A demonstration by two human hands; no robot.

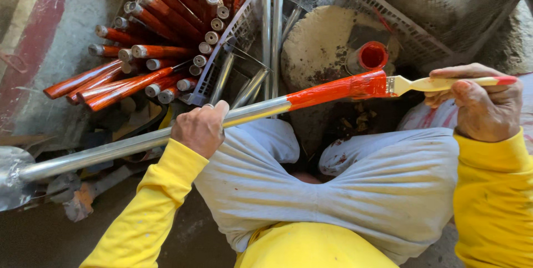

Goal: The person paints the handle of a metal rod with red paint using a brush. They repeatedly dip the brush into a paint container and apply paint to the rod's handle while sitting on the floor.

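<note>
The person crouched over a concrete floor (66, 13), knees in pale grey trousers (355, 185) and arms in yellow sleeves (488, 201) filling the lower part of the view; across the knees lay a long metal pole (139, 145), running from a dull shovel blade (12, 179) at the left edge up to its far end near the middle, where a stretch of it was coated in wet orange-red paint (333, 89); behind it, toward the top left, a heap of painted red-brown handles (144, 35) with bare metal ends was piled against a grey plastic crate (222, 62), with a few unpainted silver tubes (270, 24) standing beside it; a second slatted crate (422, 18) sat at the top right, and between the two lay a round, paint-spattered concrete block (316, 46) bearing a small pot of red paint (371, 56); the left hand (199, 128) was wrapped round the bare part of the pole, fingers closed tight on it, just short of the painted stretch; the right hand (480, 101) pinched the pale wooden handle of a flat paintbrush (438, 84) between thumb and curled fingers, its red-tipped handle end poking out past the hand; the bristles touched the painted end of the pole, just below the pot.
</note>
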